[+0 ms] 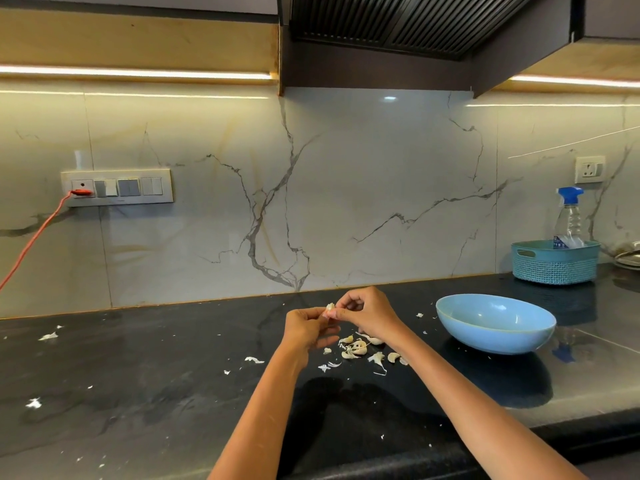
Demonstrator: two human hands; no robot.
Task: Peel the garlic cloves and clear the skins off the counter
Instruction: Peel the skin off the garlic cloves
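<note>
A: The glossy black stone counter (138, 368) fills the lower part of the view, backed by a veined white marble wall (346, 188) under a dark slatted hood (398, 22).

B: And on the counter?

A: To the right sits a pale blue oval ceramic bowl (495, 322). Behind it, a teal woven plastic basket (555, 263) holds a clear spray bottle with a blue trigger (569, 216).

B: The hands?

A: Both are raised just above the counter, left of the bowl. The left hand (306, 327) pinches a small whitish garlic clove (330, 308) from below, and the right hand (367, 315) curls its fingertips onto the clove's top. The clove may be partly skinned, though it's too small to tell.

B: The rest of the garlic?

A: A loose pile of unpeeled cloves and papery white skins (360, 349) lies under the hands. Smaller skin flakes (48, 336) are scattered well apart, leftwards.
</note>
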